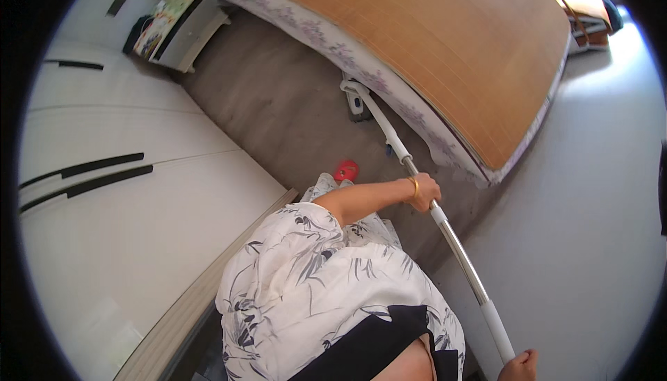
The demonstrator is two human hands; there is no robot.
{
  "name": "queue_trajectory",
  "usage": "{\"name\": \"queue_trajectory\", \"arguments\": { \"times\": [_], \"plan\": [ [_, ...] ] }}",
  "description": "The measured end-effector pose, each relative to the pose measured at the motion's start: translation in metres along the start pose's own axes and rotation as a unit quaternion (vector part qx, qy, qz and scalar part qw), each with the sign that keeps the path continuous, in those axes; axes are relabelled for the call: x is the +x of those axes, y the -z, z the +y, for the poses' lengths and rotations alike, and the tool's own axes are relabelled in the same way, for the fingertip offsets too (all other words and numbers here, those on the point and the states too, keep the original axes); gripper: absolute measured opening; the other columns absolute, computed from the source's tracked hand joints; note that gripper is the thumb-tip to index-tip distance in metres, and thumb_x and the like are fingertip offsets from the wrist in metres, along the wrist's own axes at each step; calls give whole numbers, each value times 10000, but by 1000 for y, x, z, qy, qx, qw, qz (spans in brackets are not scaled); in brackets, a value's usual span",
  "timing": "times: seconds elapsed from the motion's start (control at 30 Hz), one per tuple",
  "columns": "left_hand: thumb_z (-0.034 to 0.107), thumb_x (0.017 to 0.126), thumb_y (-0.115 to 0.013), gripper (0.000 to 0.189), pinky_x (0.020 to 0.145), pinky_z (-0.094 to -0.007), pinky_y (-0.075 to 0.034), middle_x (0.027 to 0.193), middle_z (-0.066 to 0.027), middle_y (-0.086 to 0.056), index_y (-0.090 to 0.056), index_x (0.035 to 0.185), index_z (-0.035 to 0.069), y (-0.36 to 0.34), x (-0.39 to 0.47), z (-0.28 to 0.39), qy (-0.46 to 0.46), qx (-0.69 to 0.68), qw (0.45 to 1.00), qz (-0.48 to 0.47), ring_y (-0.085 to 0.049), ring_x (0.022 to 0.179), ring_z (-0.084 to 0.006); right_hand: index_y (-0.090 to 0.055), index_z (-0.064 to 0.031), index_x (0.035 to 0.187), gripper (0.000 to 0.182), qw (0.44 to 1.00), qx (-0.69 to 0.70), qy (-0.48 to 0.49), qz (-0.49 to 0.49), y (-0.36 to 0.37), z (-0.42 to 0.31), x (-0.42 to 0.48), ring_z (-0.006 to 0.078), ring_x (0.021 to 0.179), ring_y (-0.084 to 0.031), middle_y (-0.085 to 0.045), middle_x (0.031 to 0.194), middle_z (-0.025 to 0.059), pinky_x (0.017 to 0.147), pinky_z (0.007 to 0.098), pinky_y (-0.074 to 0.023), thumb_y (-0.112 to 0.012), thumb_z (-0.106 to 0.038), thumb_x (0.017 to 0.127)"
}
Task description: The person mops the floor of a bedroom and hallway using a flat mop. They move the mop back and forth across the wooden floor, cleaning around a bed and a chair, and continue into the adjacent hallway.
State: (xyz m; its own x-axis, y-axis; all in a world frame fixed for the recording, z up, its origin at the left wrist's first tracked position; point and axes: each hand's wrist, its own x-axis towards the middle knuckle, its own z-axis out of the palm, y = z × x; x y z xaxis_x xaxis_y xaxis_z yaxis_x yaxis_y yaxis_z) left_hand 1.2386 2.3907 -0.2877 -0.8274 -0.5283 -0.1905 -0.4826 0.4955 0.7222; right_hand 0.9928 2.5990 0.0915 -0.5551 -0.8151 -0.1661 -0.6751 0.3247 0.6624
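Observation:
My left hand [424, 193], with a gold bangle at the wrist, is wrapped around the metal pole [464, 258] of a flat floor mop about midway along it. Lower right, at the picture's edge, my right hand [521, 365] grips the white upper end [497, 331] of the same pole. The pole slants away from me to a white and grey mop head [357, 107]. This head rests on the brown floor [281, 99] close against the bed's side, and part of it is hidden behind the white joint and the bed's edge.
A bed with a tan mat [417, 31] and a floral skirt [333, 50] stands ahead. White wardrobe doors [156, 188] with black handles line the left. Beyond them is a low bedside cabinet [182, 31]. A pale wall [563, 224] rises on the right. One red slipper [346, 171] shows below me.

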Motion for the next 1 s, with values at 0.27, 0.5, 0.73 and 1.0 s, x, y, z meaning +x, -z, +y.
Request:
{"name": "queue_trajectory", "arguments": {
  "times": [0.27, 0.5, 0.73, 1.0],
  "plan": [
    [196, 614, -578, 232, 729, -387, -473, 809, -91, -641, -650, 833, 161, 98, -100, -136, 177, 108, 977, -53, -618, 836, -272, -536, -69, 735, 13, 945, 209, 163, 190, 45, -158, 44, 295, 477, -517, -527, 538, 119, 432, 402, -373, -528, -80, 733],
    [170, 698, -598, 210, 802, -513, -384, 971, -63, -579, -621, 907, 167, 66, -159, -192, 291, 143, 945, 36, -529, 990, -252, -521, -97, 745, 65, 921, 266, 257, 121, 39, -218, 8, 299, 440, -518, -509, 492, 118, 417, 404, -386, -522, -145, 789],
    [205, 671, -638, 260, 918, -612, -259, 1030, -79, -583, -654, 931, 202, -6, -103, -71, 241, 167, 946, -139, -500, 1059, -280, -486, -89, 650, 178, 948, 273, 136, 89, -66, -109, -53, 313, 442, -519, -505, 482, 124, 398, 422, -370, -531, -163, 805],
    [211, 660, -642, 213, 900, -642, -228, 935, -15, -596, -667, 870, 239, -163, -50, 161, 76, 112, 974, -182, -520, 966, -256, -609, -164, 941, 322, 942, 116, -244, -198, -55, 80, -216, 325, 766, -566, -628, 872, 97, 707, 408, -423, -429, -408, 833]
  ]
}}
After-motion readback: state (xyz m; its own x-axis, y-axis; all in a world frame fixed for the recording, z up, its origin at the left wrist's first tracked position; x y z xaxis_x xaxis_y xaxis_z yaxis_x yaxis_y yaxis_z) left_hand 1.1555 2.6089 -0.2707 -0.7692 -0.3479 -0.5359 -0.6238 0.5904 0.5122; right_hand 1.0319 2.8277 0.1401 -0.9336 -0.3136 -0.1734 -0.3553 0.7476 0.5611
